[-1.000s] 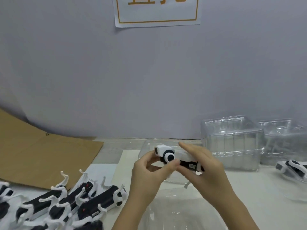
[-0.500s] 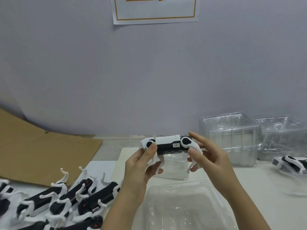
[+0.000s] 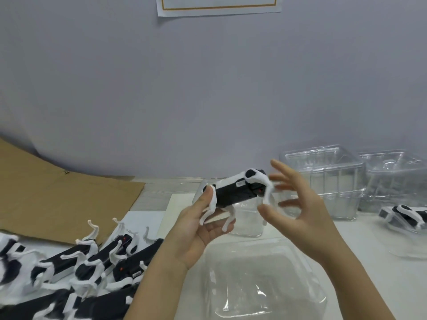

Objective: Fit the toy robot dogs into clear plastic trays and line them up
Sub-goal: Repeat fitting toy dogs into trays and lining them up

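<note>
The left hand (image 3: 196, 232) grips a toy robot dog (image 3: 233, 192) by one end, thumb over the top and fingers curled under its white legs, holding it tilted in the air at mid-frame. The right hand (image 3: 300, 215) is spread wide at the dog's other end, with the thumb and a fingertip close to a white leg. Motion blur hides whether they touch it.

Just below the hands, at lower centre, an empty clear tray (image 3: 265, 285) lies on the counter (image 3: 369, 262), and a second tray (image 3: 247, 225) stands behind the dog. So this dog is not yet seated.

At the right edge, one packed dog (image 3: 406, 215) seems to sit in clear plastic, the only finished one in view and no line as yet. A heap of loose dogs (image 3: 97, 259) fills the lower left, and two stacks of spare trays (image 3: 323, 179) wait at the right. By this showing, most of the work is still ahead.
</note>
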The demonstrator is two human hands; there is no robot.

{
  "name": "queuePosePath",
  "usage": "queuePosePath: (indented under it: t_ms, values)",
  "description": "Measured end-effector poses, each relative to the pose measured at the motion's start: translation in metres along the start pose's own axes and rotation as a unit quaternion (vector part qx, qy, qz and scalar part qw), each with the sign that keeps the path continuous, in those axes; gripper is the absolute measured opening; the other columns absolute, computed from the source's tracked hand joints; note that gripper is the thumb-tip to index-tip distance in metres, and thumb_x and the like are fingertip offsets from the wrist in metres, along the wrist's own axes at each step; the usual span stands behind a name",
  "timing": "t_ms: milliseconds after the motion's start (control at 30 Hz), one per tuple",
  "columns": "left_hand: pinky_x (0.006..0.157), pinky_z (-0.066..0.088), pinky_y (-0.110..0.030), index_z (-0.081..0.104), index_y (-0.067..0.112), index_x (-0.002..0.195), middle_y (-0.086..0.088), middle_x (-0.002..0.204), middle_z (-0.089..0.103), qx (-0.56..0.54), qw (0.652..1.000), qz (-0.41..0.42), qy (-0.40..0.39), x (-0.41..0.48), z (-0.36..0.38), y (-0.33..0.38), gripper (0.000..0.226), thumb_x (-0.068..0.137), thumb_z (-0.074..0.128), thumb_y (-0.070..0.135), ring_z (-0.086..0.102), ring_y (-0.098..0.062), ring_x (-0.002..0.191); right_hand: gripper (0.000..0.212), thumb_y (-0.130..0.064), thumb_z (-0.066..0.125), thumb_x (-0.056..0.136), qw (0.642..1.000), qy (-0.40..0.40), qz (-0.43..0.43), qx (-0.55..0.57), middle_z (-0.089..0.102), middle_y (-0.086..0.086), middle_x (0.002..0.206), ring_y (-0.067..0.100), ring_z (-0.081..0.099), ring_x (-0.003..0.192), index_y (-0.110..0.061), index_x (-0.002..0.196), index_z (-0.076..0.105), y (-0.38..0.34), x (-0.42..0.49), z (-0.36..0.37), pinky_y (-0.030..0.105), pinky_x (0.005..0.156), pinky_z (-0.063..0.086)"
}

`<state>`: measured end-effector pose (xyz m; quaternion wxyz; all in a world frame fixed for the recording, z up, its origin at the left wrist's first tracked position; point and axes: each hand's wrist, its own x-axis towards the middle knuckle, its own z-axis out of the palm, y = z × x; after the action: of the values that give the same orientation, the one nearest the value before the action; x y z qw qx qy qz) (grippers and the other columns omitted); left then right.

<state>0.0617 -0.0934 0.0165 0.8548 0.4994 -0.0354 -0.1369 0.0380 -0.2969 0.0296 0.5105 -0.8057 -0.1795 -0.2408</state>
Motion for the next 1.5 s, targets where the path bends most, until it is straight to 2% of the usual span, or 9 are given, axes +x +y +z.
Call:
queuePosePath:
  t_ms: [200,333,500,633,867,1100,1233,1367,1500]
  values:
    - [0.068,0.058,-0.036,0.062,-0.001,0.096,-0.013,0.08,0.064,0.192,0.981,-0.002,0.014,-0.018,0.011,-0.002,0.066,0.066,0.082,0.054,0.065,-0.034,0.069,0.053,-0.029,0.08,0.078,0.944,-0.09,-0.159,-0.274,0.058,-0.014,0.128,0.015,0.056,0.112,-0.039,0.127,0.061,-0.005,-0.01,-0.002,0.033,0.088,0.05]
    - [0.073,0.053,-0.026,0.065,0.024,0.101,0.013,0.097,0.069,0.388,0.908,0.102,0.122,-0.037,-0.004,-0.018,0.085,0.047,0.062,0.09,0.068,-0.011,0.088,0.043,-0.012,0.071,0.087,0.968,-0.139,-0.073,-0.194,0.061,-0.022,0.116,0.003,0.058,0.101,-0.04,0.119,0.064,0.013,-0.022,-0.016,0.028,0.085,0.05]
    - [0.111,0.018,-0.025,0.0,0.061,0.143,0.037,0.153,0.0,0.584,0.811,0.035,-0.01,-0.056,-0.035,-0.054,0.134,0.032,0.068,0.091,0.007,0.013,0.136,0.041,-0.008,0.077,0.081,0.946,-0.17,-0.111,-0.252,0.064,-0.02,0.115,0.013,0.06,0.102,-0.033,0.113,0.07,0.028,-0.049,-0.02,0.032,0.082,0.055]
    - [0.111,0.021,-0.022,0.004,0.047,0.15,0.029,0.153,0.016,0.515,0.857,-0.013,-0.019,-0.054,-0.046,-0.071,0.142,0.034,0.079,0.081,0.015,0.006,0.141,0.03,-0.012,0.076,0.083,0.919,-0.214,-0.135,-0.303,0.067,-0.01,0.115,0.021,0.062,0.098,-0.027,0.109,0.072,0.027,-0.056,-0.008,0.035,0.068,0.058]
    - [0.107,0.023,-0.018,0.007,0.046,0.15,0.033,0.144,0.022,0.489,0.872,-0.01,-0.022,-0.048,-0.046,-0.068,0.142,0.035,0.085,0.072,0.02,0.009,0.136,0.022,-0.016,0.064,0.092,0.895,-0.296,-0.114,-0.313,0.061,-0.008,0.122,0.021,0.053,0.107,-0.023,0.112,0.069,0.033,-0.052,0.001,0.031,0.095,0.041]
    - [0.114,0.02,-0.024,0.004,0.049,0.149,0.028,0.147,0.016,0.437,0.898,-0.022,-0.031,-0.047,-0.048,-0.07,0.145,0.032,0.086,0.072,0.014,0.006,0.14,0.046,-0.072,0.034,0.089,0.867,-0.406,0.051,-0.285,0.045,-0.028,0.131,-0.012,0.008,0.136,-0.041,0.118,0.052,0.033,-0.044,-0.005,0.04,0.112,-0.029]
    - [0.103,0.018,-0.023,0.001,0.046,0.151,0.022,0.149,0.015,0.317,0.947,-0.048,-0.005,-0.044,-0.045,-0.073,0.133,0.045,0.08,0.064,0.013,0.007,0.133,0.057,-0.079,0.041,0.082,0.964,-0.135,0.146,-0.177,0.041,-0.028,0.135,0.003,0.031,0.136,-0.052,0.132,0.04,0.042,-0.051,-0.026,0.034,0.112,0.021]
    - [0.099,0.021,-0.029,0.011,0.04,0.153,0.011,0.156,0.024,0.215,0.974,-0.046,0.058,-0.029,-0.033,-0.077,0.1,0.075,0.069,0.061,0.021,-0.012,0.144,0.101,-0.094,0.047,0.061,0.921,-0.178,0.345,-0.018,0.038,-0.023,0.147,0.001,0.036,0.13,-0.039,0.145,0.037,0.052,-0.063,-0.025,0.029,0.105,0.026]
    - [0.102,0.022,-0.026,0.024,0.041,0.147,0.023,0.143,0.025,0.25,0.96,0.081,0.096,-0.005,-0.012,-0.061,0.076,0.084,0.067,0.047,0.022,0.001,0.136,0.08,-0.071,0.068,0.048,0.922,-0.081,0.326,0.194,0.045,-0.036,0.123,0.012,0.045,0.127,-0.064,0.124,0.042,0.046,-0.046,-0.007,0.035,0.095,0.04]
